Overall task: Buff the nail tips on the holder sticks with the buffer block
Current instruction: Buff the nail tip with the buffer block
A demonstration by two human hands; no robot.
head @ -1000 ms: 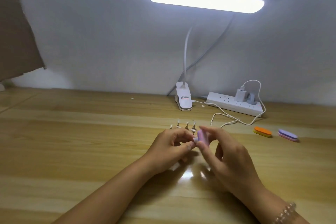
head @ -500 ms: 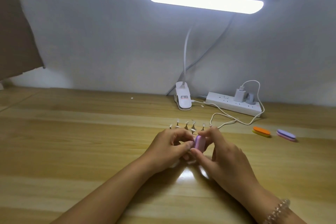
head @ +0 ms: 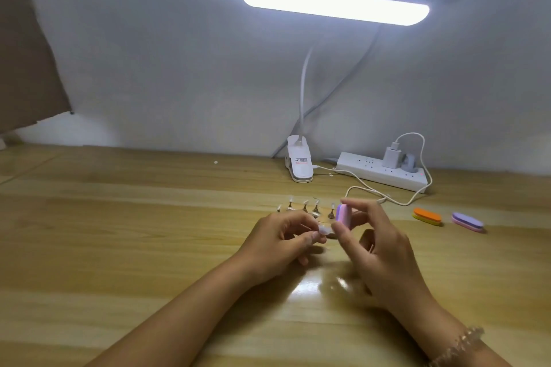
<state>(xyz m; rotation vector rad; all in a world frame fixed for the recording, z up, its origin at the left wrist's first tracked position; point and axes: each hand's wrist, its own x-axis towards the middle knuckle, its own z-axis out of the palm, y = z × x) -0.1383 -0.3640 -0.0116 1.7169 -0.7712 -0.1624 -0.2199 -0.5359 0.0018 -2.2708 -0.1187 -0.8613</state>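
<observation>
Here the left hand (head: 280, 240) pinches a nail tip (head: 323, 230), the right hand (head: 380, 250) pinches the buffer block (head: 343, 214), and a hard stroke may knock the tip loose

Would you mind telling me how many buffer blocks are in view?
3. A pink-and-purple buffer block is in the right hand; an orange buffer block and a purple buffer block lie on the table to its right. More could be hidden behind this or the left hand.

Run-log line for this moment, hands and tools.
left hand: pinches nail tip | right hand: grips buffer block beside tip, contact unclear | holder sticks: row behind hands | orange buffer, purple buffer: idle at right
</observation>
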